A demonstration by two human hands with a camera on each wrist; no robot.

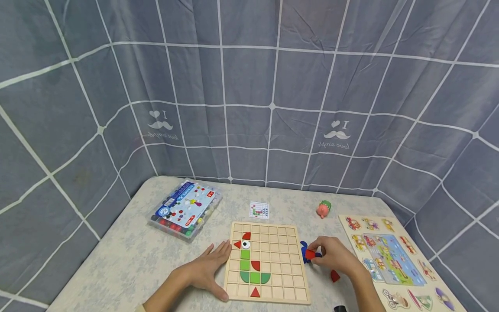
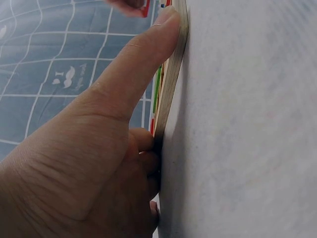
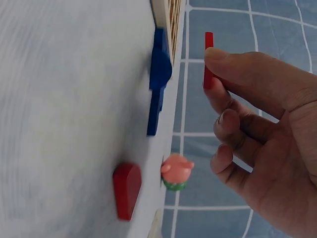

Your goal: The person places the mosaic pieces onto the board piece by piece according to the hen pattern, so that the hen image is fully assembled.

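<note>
A wooden grid board [image 1: 286, 268] lies on the table, bearing red, green and white-eyed pieces in a bird-like figure. My left hand [image 1: 204, 268] rests along its left edge with fingers spread, the thumb [image 2: 143, 59] touching the board's side. Between thumb and fingertips, my right hand [image 1: 334, 255] pinches a flat red block [image 3: 208, 81], held above the table right of the board. Beneath it, several blue blocks [image 3: 159, 69] lie in a small pile beside the board. A loose red block [image 3: 127, 191] with one rounded end lies nearer me.
A printed pattern card [image 1: 259, 210] lies behind the board. At the back left is a clear plastic case [image 1: 185, 208] of colored balls. A pink and green figurine [image 1: 323, 209] stands at the back right, near a wooden picture puzzle [image 1: 393, 260]. A dark object [image 1: 340, 308] shows at the front.
</note>
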